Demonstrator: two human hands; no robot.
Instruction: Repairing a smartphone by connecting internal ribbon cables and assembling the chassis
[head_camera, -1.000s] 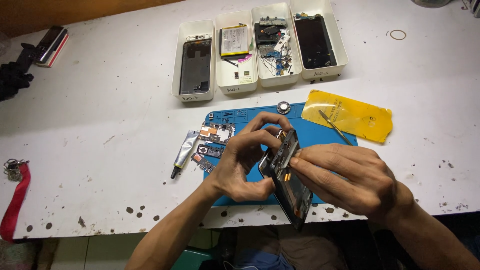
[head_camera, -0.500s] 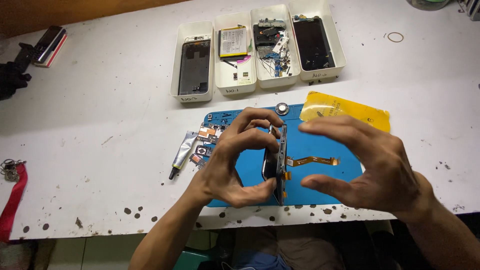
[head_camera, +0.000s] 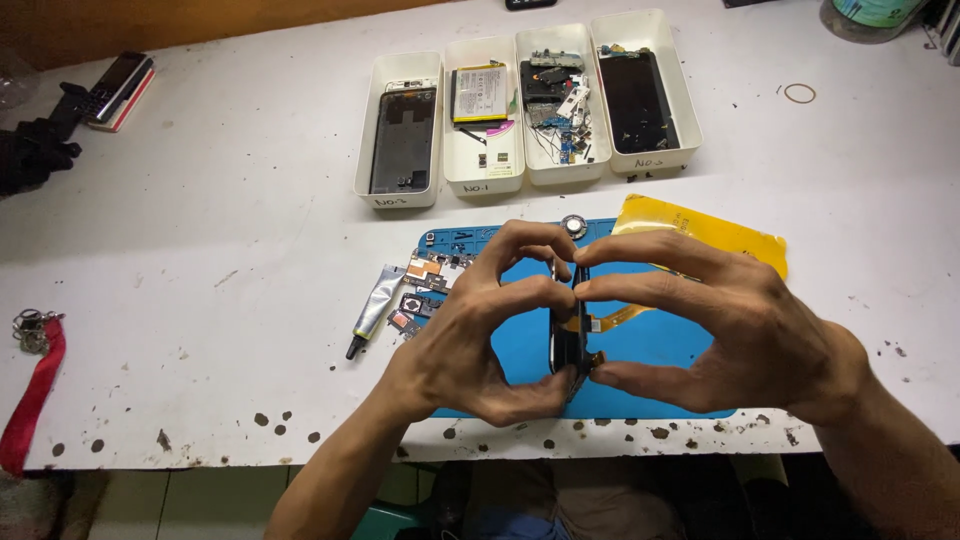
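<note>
Left hand (head_camera: 470, 340): fingers and thumb clamped on phone frame (head_camera: 568, 335), held edge-on above blue mat (head_camera: 640, 345).
Right hand (head_camera: 740, 330): open half a second ago, now pinching the frame too.
Flex cable (head_camera: 612, 320): orange, trailing right.
Meaning: two-handed grip, likely pressing or prying.

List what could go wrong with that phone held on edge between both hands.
1. The phone stands on edge, pinched only by fingertips of the left hand and right hand; it could slip onto the blue mat.
2. An orange flex cable trails from it and may kink or tear if the squeeze twists.
3. Loose small parts and the glue tube lie by the left wrist and could be swept off.
</note>
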